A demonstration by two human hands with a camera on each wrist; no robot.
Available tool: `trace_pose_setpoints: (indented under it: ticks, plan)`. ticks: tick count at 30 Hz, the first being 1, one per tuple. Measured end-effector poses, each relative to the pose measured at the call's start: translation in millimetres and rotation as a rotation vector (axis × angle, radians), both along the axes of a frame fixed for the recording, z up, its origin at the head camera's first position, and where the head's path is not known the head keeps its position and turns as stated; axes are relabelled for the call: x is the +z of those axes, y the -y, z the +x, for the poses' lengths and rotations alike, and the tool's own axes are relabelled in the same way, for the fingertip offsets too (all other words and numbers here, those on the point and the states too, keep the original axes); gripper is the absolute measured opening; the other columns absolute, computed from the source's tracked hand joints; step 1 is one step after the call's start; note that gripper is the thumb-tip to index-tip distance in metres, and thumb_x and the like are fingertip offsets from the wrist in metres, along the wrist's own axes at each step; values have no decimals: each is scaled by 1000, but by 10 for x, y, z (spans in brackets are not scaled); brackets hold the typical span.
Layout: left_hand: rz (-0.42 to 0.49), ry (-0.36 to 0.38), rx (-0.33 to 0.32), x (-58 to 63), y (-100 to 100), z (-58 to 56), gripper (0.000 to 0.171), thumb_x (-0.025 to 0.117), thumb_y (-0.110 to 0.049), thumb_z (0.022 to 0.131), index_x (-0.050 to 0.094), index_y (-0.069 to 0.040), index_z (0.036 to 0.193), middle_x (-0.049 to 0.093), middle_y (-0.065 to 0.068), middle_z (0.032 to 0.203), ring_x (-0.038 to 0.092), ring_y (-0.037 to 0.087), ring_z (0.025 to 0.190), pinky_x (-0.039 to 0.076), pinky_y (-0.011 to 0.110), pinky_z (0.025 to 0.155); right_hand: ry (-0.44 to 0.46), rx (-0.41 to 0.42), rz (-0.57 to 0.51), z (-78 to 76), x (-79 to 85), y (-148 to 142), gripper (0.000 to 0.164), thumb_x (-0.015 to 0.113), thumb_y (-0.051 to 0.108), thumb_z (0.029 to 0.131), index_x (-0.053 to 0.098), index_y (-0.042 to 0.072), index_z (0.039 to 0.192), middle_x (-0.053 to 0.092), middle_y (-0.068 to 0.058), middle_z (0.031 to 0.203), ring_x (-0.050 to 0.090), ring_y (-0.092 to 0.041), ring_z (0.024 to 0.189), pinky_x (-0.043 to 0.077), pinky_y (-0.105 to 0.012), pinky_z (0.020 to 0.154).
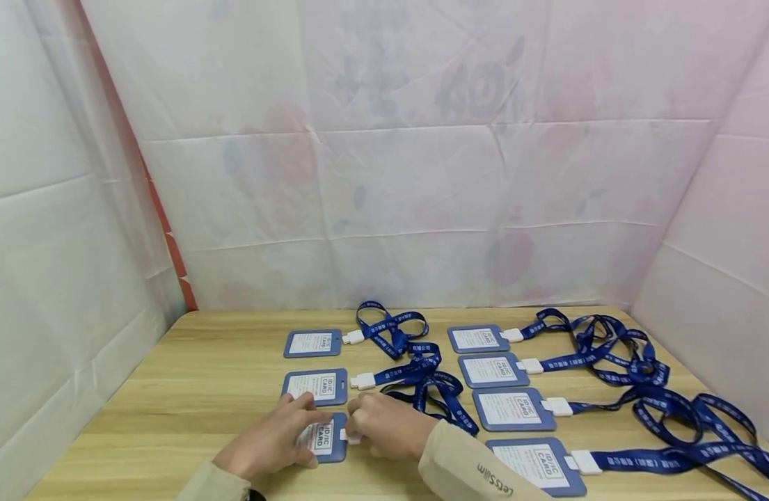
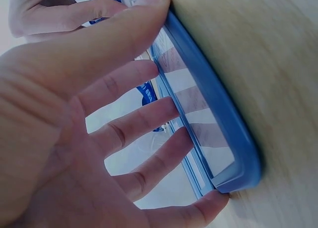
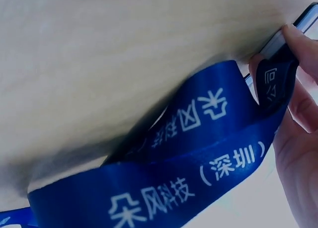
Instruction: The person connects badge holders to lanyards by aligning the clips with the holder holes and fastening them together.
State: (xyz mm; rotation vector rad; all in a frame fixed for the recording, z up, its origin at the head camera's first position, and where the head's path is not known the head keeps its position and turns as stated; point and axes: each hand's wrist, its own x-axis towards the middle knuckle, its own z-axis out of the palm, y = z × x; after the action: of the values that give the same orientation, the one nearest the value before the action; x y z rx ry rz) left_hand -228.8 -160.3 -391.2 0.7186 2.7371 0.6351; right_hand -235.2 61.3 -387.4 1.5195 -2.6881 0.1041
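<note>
My left hand (image 1: 273, 437) spans a blue ID card holder (image 1: 338, 445) lying on the table, its thumb on the near edge and its fingertips along the far edge. In the left wrist view, the holder's blue rim (image 2: 218, 96) and clear window show between thumb and fingers. Close on its right, my right hand (image 1: 387, 424) pinches the white clip (image 1: 353, 438) of a blue lanyard at the holder's slotted end. Whether clip and slot are joined is hidden by the fingers. The lanyard's printed strap (image 3: 198, 158) loops out from the right hand in the right wrist view.
Beyond the hands lie two more holders, a middle one (image 1: 324, 385) and a far one (image 1: 312, 343), each beside a lanyard clip (image 1: 362, 380). On the right, several holders (image 1: 514, 409) form a column with clips attached and tangled straps (image 1: 660, 410). White sheeting (image 1: 409, 174) encloses the wooden table (image 1: 171, 390).
</note>
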Motion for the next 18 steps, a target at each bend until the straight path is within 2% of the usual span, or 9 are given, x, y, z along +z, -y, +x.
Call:
trace_pose_setpoints:
  ticks: [8, 14, 18]
  plan:
    - [3, 1, -9, -3, 10, -1, 52, 89, -15, 76, 72, -12, 125, 56, 14, 133, 46, 33, 110, 47, 57, 95, -11, 9, 3, -3, -6, 3, 25, 84, 4, 81, 81, 15, 103, 71, 4, 102, 61, 1, 88, 47, -6, 79]
    - [-14, 29, -22, -6, 31, -10, 54, 86, -19, 80, 70, -12, 130, 53, 16, 137, 44, 32, 110, 47, 54, 92, -15, 19, -6, -2, -9, -3, 24, 85, 4, 80, 81, 14, 102, 71, 4, 101, 62, 1, 89, 47, -7, 79]
    - [-27, 46, -34, -3, 55, -12, 51, 83, -21, 84, 69, -13, 132, 53, 13, 134, 44, 31, 110, 48, 53, 91, -16, 15, 1, 4, -6, -2, 24, 84, 5, 81, 81, 15, 103, 71, 4, 102, 62, 0, 89, 47, -7, 80]
